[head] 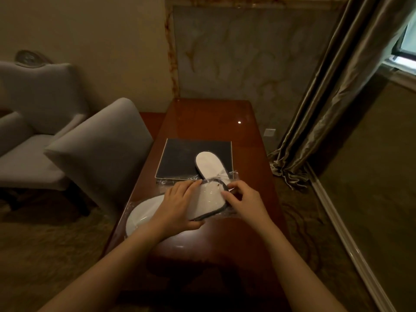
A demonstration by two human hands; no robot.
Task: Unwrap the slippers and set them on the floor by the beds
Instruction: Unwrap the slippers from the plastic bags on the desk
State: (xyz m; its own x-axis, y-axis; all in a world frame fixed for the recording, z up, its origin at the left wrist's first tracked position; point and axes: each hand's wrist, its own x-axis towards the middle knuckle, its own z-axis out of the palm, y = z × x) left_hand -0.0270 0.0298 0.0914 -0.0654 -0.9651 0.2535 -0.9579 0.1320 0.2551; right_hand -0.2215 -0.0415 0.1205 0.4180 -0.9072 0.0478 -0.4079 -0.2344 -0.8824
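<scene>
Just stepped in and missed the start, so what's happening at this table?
A person stands at a glossy dark wooden table, working on a white slipper pack in clear plastic wrap. The left hand presses it flat while the right hand pinches the wrap at its end. A second white slipper pack, also in plastic, lies just beyond, partly on a flat black mat. Nothing is unwrapped yet.
</scene>
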